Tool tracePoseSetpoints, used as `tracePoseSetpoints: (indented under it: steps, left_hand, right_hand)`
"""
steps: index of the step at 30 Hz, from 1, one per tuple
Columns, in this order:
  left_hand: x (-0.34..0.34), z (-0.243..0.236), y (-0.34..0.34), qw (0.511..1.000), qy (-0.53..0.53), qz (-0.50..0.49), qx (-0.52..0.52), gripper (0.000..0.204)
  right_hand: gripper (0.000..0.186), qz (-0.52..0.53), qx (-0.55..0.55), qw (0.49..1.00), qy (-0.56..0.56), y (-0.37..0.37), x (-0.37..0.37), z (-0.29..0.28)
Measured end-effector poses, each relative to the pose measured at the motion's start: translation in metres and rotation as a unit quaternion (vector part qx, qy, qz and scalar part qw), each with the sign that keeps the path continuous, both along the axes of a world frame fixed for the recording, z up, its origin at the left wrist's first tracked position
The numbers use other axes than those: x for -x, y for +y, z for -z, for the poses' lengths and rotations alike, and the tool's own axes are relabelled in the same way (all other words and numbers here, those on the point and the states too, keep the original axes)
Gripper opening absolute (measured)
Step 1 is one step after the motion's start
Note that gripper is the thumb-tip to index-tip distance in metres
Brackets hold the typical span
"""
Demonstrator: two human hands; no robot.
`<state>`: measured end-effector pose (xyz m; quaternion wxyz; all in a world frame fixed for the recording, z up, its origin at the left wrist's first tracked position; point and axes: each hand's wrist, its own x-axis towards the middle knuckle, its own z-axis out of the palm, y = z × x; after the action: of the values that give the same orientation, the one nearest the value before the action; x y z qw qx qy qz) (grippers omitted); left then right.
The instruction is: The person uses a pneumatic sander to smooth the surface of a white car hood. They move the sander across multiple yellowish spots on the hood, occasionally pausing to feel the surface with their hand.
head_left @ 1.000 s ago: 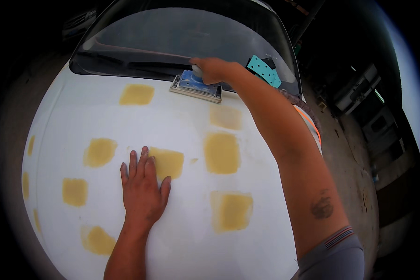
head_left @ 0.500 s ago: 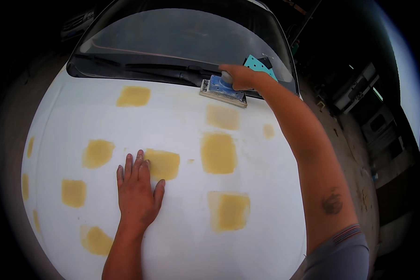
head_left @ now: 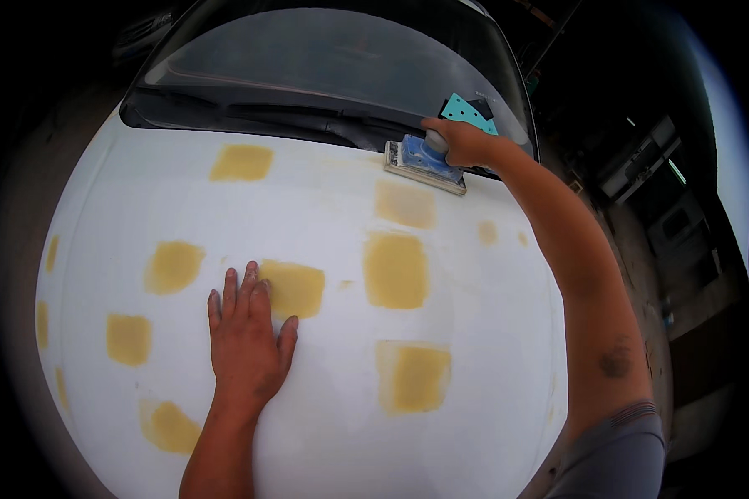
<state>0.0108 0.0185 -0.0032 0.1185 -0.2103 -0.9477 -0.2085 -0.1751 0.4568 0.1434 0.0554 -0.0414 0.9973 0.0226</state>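
A white car hood (head_left: 491, 349) carries several square-ish yellow patches (head_left: 395, 270), some paler at the edges. My right hand (head_left: 462, 143) grips the grey handle of a hand sanding block (head_left: 420, 166) with a blue top and dusty pad, resting on the hood's upper right near the windshield. My left hand (head_left: 247, 333) lies open and flat on the hood, left of centre, its fingertips at the edge of a middle patch. Just beyond the block, a turquoise perforated sheet (head_left: 466, 112) with a dark piece lies at the foot of the windshield.
The windshield (head_left: 324, 54) and black wipers (head_left: 283, 112) are along the hood's far edge. Another vehicle (head_left: 141, 33) shows dimly at the back left. On the right are a dirty floor (head_left: 649, 333), dark machinery or furniture I cannot make out, and a pale bright opening.
My right hand has slid rightward along the hood's top edge with the block, uncovering small faint patches at the right. My left hand has shifted slightly left and stays flat.
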Motion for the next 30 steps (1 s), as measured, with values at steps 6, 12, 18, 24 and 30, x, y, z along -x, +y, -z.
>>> tracePoseSetpoints:
  steps: [6,12,18,24,30]
  left_hand:
    - [0.002,0.001,0.002,1.0,0.018,0.01,0.005,0.06]
    - [0.015,0.005,0.023,1.0,-0.005,0.004,-0.002,0.06]
    - [0.024,0.013,0.043,1.0,0.022,0.008,-0.004,0.058]
    - [0.042,0.034,0.085,1.0,0.018,0.0,-0.007,0.057]
    - [0.063,0.047,0.116,1.0,0.009,-0.01,-0.001,0.056]
  right_hand:
    - [0.087,0.056,-0.027,0.998,-0.013,-0.016,0.009,-0.008]
    - [0.091,-0.022,0.003,1.0,0.002,0.001,0.029,0.001]
    - [0.091,-0.006,0.001,1.0,-0.009,0.007,0.046,0.007]
    - [0.088,-0.047,-0.012,0.999,0.011,0.031,0.078,0.029]
    - [0.085,-0.055,0.01,0.998,0.015,0.014,0.107,0.036]
